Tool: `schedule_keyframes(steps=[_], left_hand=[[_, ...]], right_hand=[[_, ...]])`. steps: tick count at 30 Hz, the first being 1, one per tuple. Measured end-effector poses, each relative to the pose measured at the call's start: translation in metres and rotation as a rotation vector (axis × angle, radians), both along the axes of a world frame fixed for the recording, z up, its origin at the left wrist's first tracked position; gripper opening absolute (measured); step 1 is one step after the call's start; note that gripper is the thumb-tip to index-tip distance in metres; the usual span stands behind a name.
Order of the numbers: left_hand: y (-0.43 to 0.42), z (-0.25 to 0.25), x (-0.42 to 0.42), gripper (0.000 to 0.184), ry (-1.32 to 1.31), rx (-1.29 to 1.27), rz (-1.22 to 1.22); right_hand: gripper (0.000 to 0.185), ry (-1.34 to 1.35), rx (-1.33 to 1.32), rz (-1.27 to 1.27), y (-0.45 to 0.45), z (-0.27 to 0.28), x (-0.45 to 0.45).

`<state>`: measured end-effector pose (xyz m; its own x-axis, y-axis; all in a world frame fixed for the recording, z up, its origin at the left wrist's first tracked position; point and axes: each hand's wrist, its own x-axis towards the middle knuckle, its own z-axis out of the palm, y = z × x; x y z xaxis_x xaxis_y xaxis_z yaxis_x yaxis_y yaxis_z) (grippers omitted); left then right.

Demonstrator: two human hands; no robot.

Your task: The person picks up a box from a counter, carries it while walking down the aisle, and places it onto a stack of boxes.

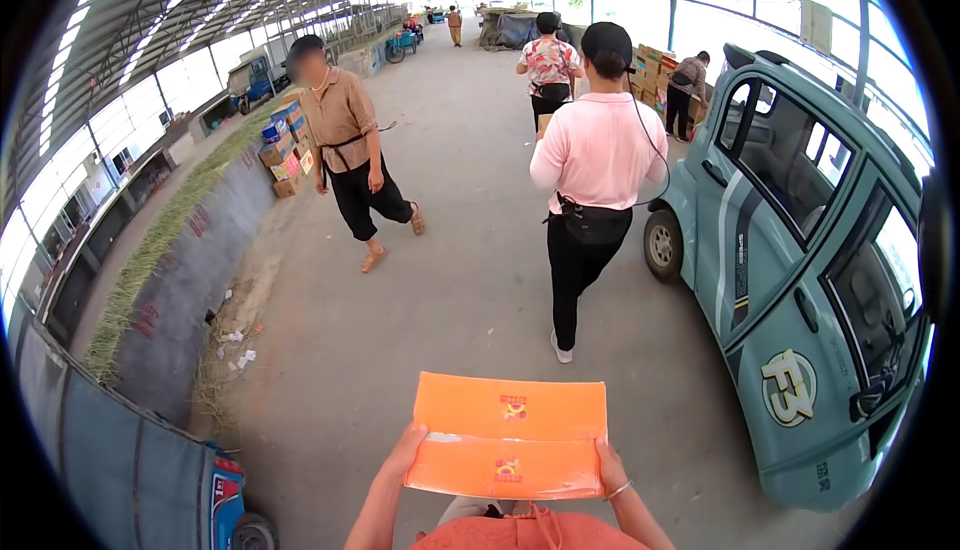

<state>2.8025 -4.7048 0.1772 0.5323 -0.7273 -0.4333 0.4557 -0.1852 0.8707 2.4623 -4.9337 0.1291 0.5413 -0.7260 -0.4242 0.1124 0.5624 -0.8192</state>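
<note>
An orange cardboard box with small printed emblems is held level in front of my body. My left hand grips its left edge and my right hand its right edge. On top, two flaps meet at a seam across the middle, with a strip of clear tape showing at the left end. Both hands are closed on the sides, and the fingers underneath are hidden by the box. A bracelet circles my right wrist.
Ahead walks a person in a pink shirt; another in a brown shirt is to the left. A green small car stands close on the right. A low concrete wall and a blue vehicle line the left. Stacked cartons lean there.
</note>
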Motion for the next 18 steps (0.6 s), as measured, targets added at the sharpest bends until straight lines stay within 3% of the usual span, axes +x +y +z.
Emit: schedule_keyframes(steps=[8,13,18], left_hand=[[-0.092,0.006,0.056,0.053,0.108,0.042,0.008],[-0.163,-0.029,0.138,0.047,0.073,-0.030,-0.045],[-0.228,-0.012,0.217,0.053,0.094,-0.071,-0.078]], right_hand=[[0.047,0.053,-0.037,-0.041,-0.084,-0.014,0.058],[0.046,0.059,-0.087,-0.075,-0.151,-0.019,0.124],[0.046,0.051,-0.104,-0.096,-0.211,0.002,0.201]])
